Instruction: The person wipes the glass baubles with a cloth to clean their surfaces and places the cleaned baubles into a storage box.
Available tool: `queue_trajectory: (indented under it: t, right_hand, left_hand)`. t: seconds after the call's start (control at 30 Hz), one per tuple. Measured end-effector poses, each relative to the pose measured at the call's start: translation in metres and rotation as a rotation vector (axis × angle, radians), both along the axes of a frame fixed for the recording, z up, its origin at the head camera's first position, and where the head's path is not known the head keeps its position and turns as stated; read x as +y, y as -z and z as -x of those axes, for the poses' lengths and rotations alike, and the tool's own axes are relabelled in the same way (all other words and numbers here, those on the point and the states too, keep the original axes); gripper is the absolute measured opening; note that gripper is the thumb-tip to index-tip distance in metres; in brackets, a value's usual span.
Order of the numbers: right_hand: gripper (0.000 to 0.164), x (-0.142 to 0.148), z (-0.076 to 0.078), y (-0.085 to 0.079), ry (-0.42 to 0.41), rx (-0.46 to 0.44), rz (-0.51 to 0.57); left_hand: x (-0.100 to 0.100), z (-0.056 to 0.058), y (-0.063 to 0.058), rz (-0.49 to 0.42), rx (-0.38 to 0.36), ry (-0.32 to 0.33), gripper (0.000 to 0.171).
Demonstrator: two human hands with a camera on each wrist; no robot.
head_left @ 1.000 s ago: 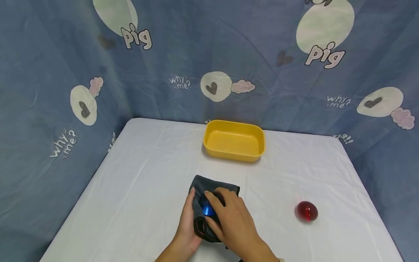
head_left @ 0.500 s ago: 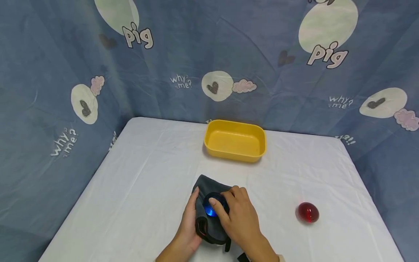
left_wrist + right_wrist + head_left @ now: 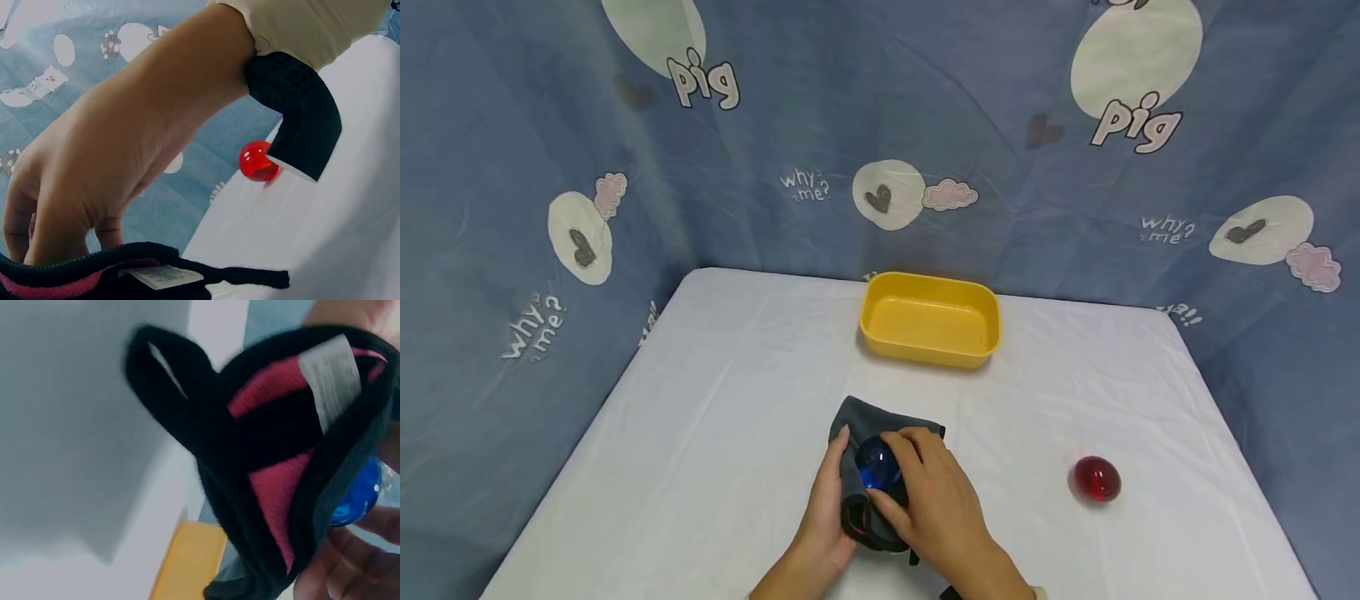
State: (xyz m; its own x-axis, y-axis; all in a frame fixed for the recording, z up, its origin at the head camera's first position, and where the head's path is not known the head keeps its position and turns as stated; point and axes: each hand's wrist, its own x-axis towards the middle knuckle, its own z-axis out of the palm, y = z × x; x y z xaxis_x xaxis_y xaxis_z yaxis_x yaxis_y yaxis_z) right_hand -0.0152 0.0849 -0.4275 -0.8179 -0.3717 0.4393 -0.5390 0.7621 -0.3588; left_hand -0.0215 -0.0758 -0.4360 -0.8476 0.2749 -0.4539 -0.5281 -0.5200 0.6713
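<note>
My left hand (image 3: 826,521) holds a folded dark grey cloth (image 3: 859,415) from its left side. Black edging, a pink inner layer, a white label and a hanging loop show on the cloth (image 3: 275,419) in the right wrist view. Against its grey face lies a glossy blue ball (image 3: 877,463), gripped between the thumb and fingers of my right hand (image 3: 942,508). Part of the ball is covered by those fingers. From the left wrist, my right hand (image 3: 81,181) is seen bent down behind the cloth's edge.
A yellow rectangular tub (image 3: 931,357) stands at the back of the white-covered table (image 3: 722,450). To the right lies a shiny red ball (image 3: 1096,479). Blue printed fabric (image 3: 1000,233) hangs behind and beside the table. A dark device (image 3: 300,119) sits at the right wrist.
The right thumb and fingers have shifted over the blue ball, leaving more of its top showing. The left hand keeps its hold on the cloth, and the red ball stays put.
</note>
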Motion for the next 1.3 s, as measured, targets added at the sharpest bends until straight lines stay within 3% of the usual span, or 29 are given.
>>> queue_trajectory:
  t: [0.2,0.43,0.6,0.7,0.83,1.0,1.3]
  right_hand:
    - [0.055,-0.0036,0.0034,0.0017,0.063,0.016,0.066]
    - [0.061,-0.0065,0.0019,0.0049,0.131,-0.061,0.044]
    - [0.071,-0.0047,-0.0043,0.0032,0.098,-0.112,0.001]
    - [0.075,-0.0039,-0.0055,0.0024,0.055,-0.061,-0.023]
    - [0.067,-0.0035,-0.0044,0.0039,0.025,0.004,-0.018]
    - [0.061,-0.0023,0.0001,0.0047,0.023,0.020,0.040]
    - [0.059,-0.0041,-0.0002,0.0102,0.182,-0.059,0.103]
  left_hand:
    - [-0.0045,-0.0002,0.0011,-0.042,0.024,-0.014,0.075]
    - [-0.0056,-0.0014,0.0038,-0.048,0.029,0.010,0.083]
    - [-0.0041,-0.0004,0.0029,-0.059,0.029,-0.014,0.078]
    - [-0.0029,0.0013,0.0017,-0.070,0.031,-0.017,0.076]
    - [-0.0013,0.0020,0.0000,-0.062,0.010,-0.014,0.077]
    - [-0.0004,0.0031,-0.0008,-0.053,0.015,-0.017,0.078]
    - [0.0009,0.0019,0.0016,-0.068,0.030,0.007,0.076]
